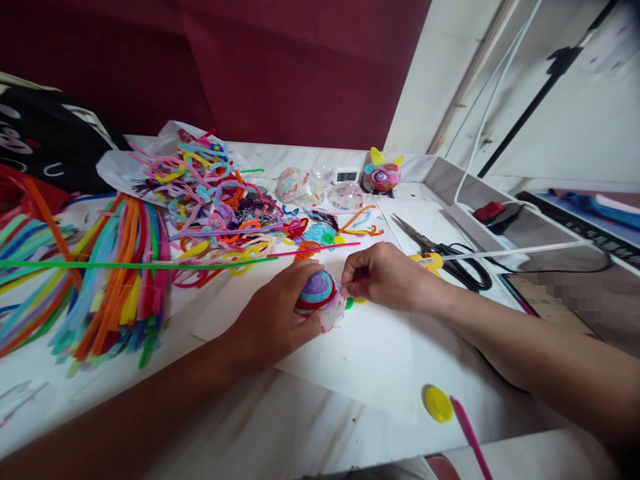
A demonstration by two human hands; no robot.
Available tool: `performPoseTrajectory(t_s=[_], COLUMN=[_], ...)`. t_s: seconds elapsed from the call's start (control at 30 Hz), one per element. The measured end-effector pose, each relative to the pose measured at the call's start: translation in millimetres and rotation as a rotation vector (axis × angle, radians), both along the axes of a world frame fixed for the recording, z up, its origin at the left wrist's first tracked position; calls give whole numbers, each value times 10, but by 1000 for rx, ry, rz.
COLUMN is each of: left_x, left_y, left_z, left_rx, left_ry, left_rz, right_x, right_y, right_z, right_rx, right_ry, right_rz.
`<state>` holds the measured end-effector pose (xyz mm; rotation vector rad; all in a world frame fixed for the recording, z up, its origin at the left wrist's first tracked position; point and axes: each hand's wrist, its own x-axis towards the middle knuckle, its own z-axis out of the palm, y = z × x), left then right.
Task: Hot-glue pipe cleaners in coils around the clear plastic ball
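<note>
And the ball (pixel 316 293), ringed in purple, blue and red, is held above the white paper (pixel 370 363), clamped between the thumb and fingers of the left hand (pixel 273 310)! At its right side the fingertips of the right hand (pixel 387 277) are drawn together; whether anything is pinched there cannot be told. To the left, space is bounded by a thick bundle of fuzzy sticks (pixel 120 280). On the right, the glue gun (pixel 429 262) and scissors (pixel 417 233) are passed by the forearm, with the table (pixel 300 420) bordered by a low wall (pixel 460 193). Widest room is offered toward the front edge, where a yellow disc (pixel 438 404) is seen beside a pink stick (pixel 471 437).
</note>
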<state>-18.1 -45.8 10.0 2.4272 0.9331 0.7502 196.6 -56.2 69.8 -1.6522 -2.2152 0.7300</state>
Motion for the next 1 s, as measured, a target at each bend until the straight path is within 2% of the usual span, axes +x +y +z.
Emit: performPoseTrajectory(t_s=[0.17, 0.37, 0.53, 0.73, 0.9, 1.0], left_x=[16, 40, 40, 27, -58, -113], left_y=[-24, -14, 16, 33, 94, 132], left_z=[14, 101, 103, 91, 130, 142], left_rx=[11, -25, -18, -95, -272, -325], left_ry=[-49, -38, -29, -64, -72, -63], left_rz=[-7, -30, -52, -38, -197, -287], right_x=[-65, -124, -93, -67, -103, -134], right_y=[61, 136, 87, -36, -249, -405], right_z=[87, 140, 124, 71, 68, 54], right_rx=[47, 110, 132, 160, 177, 175], right_ry=[-157, -298, -306, -253, -237, -222], right_rz=[66, 116, 102, 101, 96, 94])
